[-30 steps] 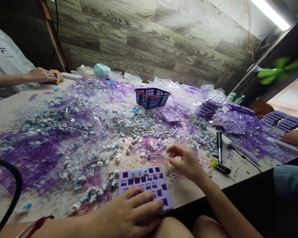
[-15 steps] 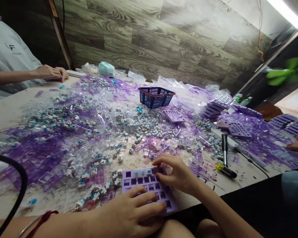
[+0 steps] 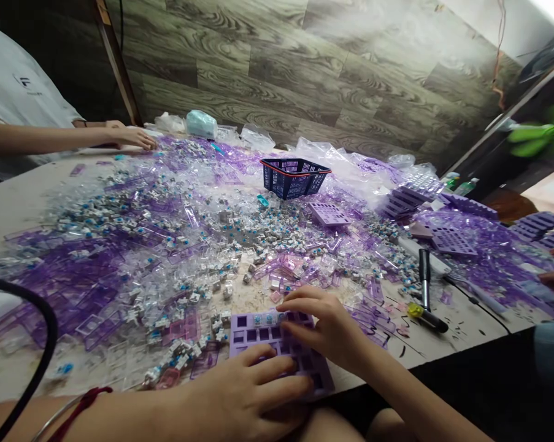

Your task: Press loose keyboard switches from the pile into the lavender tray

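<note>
A light purple plate (image 3: 253,335) with rows of square holes lies at the table's near edge. My left hand (image 3: 253,393) holds it from the near side, fingers stretched across its lower rows and thumb hidden. Two key switches (image 3: 264,320) with blue centres sit in the far row. To their right my right hand (image 3: 323,325) has its fingertips and thumb at the same row, closed about a key switch that they mostly cover. Loose key switches (image 3: 180,356) lie heaped left of the plate, among clear and pink plastic pieces.
A dark blue basket (image 3: 295,178) with a red rim stands mid-table among switches and purple plastic parts. To the right lie a black-handled tool (image 3: 424,288), a cable and stacked purple plates (image 3: 405,201). A black cable (image 3: 46,313) arcs at left. Co-workers' hands (image 3: 136,138) show at both sides.
My right fingertips have shifted slightly left along the far row and cover the third switch. The co-worker's hands at left have moved apart, one reaching right. The view has turned slightly.
</note>
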Available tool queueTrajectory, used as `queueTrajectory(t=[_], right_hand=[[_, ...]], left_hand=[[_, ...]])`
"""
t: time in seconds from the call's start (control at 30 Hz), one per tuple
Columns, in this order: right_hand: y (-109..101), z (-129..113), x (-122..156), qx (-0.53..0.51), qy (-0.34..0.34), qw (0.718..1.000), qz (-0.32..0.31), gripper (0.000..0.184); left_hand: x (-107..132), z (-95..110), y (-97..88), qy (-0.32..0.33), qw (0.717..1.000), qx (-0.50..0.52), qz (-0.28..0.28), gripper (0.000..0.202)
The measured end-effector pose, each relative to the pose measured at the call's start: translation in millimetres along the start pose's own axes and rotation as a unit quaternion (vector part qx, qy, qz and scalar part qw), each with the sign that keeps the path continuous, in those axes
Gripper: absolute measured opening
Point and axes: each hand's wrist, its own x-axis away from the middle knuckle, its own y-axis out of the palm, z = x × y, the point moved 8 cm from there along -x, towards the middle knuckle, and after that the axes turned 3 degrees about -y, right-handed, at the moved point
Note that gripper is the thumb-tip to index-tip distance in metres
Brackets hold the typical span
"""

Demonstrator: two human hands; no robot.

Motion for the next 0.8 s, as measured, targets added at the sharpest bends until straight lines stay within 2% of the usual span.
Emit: queueTrajectory(t=[0.27,0.47,0.63,0.8], right_hand=[[-1.5,2.2,-1.1,-0.003,-0.008,1.0,0.006,0.017],[1.0,5.2,-2.4,-0.005,0.018,1.0,-0.009,0.019],[3.8,6.0,-6.6,0.014,0.048,0.998,-0.048,0.018],[8.4,3.2,-14.2,0.062,0.06,0.991,-0.101,0.017]], left_hand=[[-0.2,-1.5,4.1,0.003,1.0,-0.007,-0.019,0.025],[1.0,-0.3,3.9,0.008,1.0,-0.001,0.007,0.024],[1.6,0.4,0.6,0.004,1.0,0.004,0.005,0.023],[0.8,-0.4,4.1,0.018,0.999,-0.006,-0.043,0.026]])
